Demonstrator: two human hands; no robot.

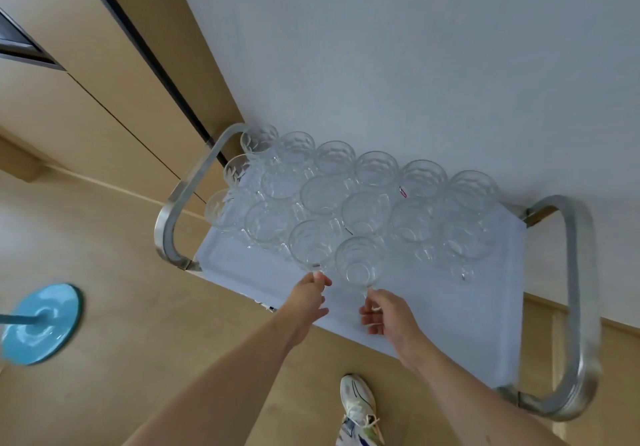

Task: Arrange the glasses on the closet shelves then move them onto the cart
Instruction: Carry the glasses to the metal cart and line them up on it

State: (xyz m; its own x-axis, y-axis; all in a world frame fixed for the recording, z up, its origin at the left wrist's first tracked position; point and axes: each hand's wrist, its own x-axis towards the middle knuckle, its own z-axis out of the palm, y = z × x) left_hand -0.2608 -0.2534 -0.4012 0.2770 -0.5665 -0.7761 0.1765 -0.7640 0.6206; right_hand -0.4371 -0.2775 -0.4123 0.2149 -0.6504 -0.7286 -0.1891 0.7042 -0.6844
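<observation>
From the head camera, a cart [450, 324] with a smooth pale-blue top and rounded brushed-metal handle loops at both ends stands against a matte grey-white wall [415, 47]. Its far half is packed with clear, faceted glass mugs [374, 172] in touching diagonal rows, their round rims facing up; three at the left end look cut with a leaf-like pattern. The left hand [308, 300] reaches to the nearest mug of the left row [311, 244], thumb and forefinger pinching at its handle. The right hand [388, 310] has its fingers curled around the handle of the front mug [358, 260], which stands on the cart top just beside the other. Below, the floor [138, 237] is light wood-look sheet. A glossy turquoise disc base [41, 324] with a matching pole sits on it at the left, and a white laced sneaker [356, 400] shows at the bottom. Beige cabinet panels [86, 82] fill the upper left.
</observation>
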